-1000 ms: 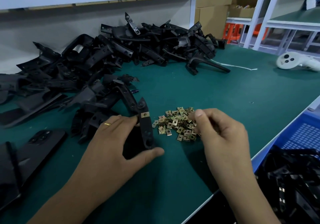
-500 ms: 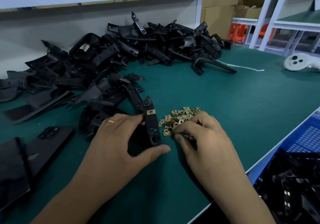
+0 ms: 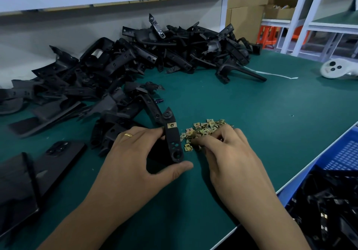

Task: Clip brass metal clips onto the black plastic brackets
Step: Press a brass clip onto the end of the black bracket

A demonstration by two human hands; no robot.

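At frame centre the left hand grips a bracket already wearing one clip. The right hand picks among the clips; whether it holds one, I can't tell. The pile upper left waits.

A white controller, perhaps a headset's, lies on the green mat.

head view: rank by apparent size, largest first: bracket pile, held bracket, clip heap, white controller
1. Bracket pile, by far the largest.
2. Clip heap and white controller look alike; the controller lies farther off, so unranked.
3. Held bracket in the left hand, partly hidden; close to those two.
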